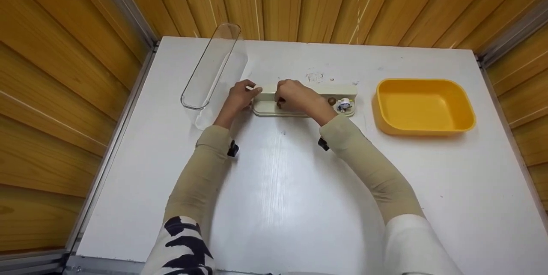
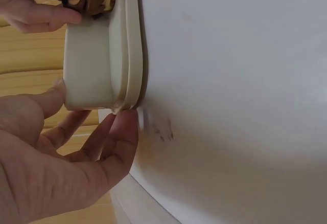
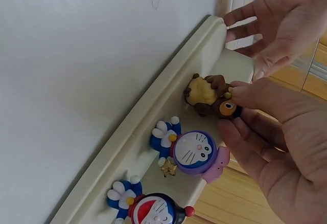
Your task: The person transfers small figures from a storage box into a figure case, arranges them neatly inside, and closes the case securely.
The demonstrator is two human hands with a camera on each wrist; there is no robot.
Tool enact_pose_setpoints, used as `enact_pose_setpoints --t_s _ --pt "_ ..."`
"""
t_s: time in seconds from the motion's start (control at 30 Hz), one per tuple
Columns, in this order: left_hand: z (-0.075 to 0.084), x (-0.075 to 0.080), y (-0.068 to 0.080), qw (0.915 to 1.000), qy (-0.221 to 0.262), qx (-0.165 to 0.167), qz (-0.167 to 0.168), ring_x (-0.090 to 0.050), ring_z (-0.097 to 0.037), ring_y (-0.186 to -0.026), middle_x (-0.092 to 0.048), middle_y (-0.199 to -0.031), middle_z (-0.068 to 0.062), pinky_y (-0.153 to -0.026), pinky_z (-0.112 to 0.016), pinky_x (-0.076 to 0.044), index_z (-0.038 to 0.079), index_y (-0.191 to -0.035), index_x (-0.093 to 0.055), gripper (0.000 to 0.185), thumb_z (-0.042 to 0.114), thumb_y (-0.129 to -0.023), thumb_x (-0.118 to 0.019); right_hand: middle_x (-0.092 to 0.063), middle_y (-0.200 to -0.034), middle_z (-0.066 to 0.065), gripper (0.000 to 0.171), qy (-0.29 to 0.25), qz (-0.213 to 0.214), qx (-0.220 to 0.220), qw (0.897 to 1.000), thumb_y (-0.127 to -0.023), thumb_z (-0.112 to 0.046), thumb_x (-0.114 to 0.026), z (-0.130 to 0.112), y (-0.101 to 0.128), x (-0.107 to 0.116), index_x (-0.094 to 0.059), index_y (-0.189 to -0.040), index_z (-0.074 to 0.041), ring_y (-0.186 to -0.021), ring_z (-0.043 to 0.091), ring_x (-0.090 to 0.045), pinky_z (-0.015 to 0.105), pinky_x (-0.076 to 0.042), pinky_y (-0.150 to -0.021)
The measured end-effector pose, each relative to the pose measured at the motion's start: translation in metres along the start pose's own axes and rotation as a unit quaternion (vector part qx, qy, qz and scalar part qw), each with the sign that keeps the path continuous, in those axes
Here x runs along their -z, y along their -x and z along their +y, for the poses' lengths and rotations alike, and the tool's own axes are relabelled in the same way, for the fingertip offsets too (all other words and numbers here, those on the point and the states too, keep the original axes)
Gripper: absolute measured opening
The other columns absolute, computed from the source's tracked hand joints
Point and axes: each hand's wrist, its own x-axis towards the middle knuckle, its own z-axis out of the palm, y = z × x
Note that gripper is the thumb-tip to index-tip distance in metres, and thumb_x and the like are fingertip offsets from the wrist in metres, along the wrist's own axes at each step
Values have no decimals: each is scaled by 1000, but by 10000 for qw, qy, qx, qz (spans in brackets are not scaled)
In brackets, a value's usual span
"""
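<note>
A long cream plastic stand (image 1: 306, 95) lay on the white table (image 1: 278, 189), in the middle toward the far side. The left hand (image 1: 240, 96) was at the stand's left end; its fingers (image 2: 110, 147) were nearly straight and touched that end without curling round it. The right hand (image 1: 295, 95) pinched a small brown bear toy (image 3: 209, 97) between thumb and fingertips, and the toy sat on the stand near its left end. Just to the right of it on the stand were a blue cat toy in a purple hood (image 3: 190, 150) and a blue cat toy in a red hat (image 3: 148, 208). A clear plastic cover (image 1: 209, 67) lay far left. A yellow plastic tub (image 1: 424, 106) sat on the right
</note>
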Motion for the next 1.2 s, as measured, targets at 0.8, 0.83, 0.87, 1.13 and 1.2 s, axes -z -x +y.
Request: enact_pose_setpoints --t_s 0.8,0.83,0.87,1.13,1.2 --pt "17 3 9 9919 -1205 -383 -91 -59 -22 -99 -62 -118 -17 -83 -37 -52 -1 -133 -54 37 26 -108 -54 -60 -140 13 31 -1593 1756 -1531 9593 -104 -13 -60 62 84 33 -64 -134 -9 -128 33 -54 48 -42 -111" --pt "18 4 9 9914 -1244 -384 -116 -59 -22 -99 -62 -118 -16 -83 -36 -52 -1 -133 -54 37 26 -108 -54 -58 -141 14 32 -1752 1858 -1814 9497 -105 -14 -59 69 93 33 -63 -136 -9 -129 34 -53 49 -42 -111" --pt "18 5 9 9908 -1285 -390 -143 -59 -22 -99 -62 -117 -16 -83 -36 -52 -1 -132 -54 36 26 -108 -54 -57 -143 14 33 -1890 1899 -2124 9397 -105 -15 -58 75 101 32 -62 -138 -10 -129 34 -51 50 -42 -111" --pt "24 20 16 9679 -2326 -944 -133 -59 -33 -115 -59 -127 -22 -95 -44 -51 -5 -132 -55 33 14 -106 -55 -46 -152 16 53 -3052 1445 -3326 8806 -107 -40 -51 103 139 10 -48 -150 -8 -137 34 -43 51 -36 -115" --pt "28 25 21 9572 -2648 -1161 -104 -58 -35 -116 -57 -128 -23 -97 -46 -50 -5 -134 -55 33 12 -105 -54 -48 -150 16 59 -3471 1198 -3516 8611 -107 -45 -49 105 140 8 -44 -152 -8 -134 34 -45 51 -37 -114"
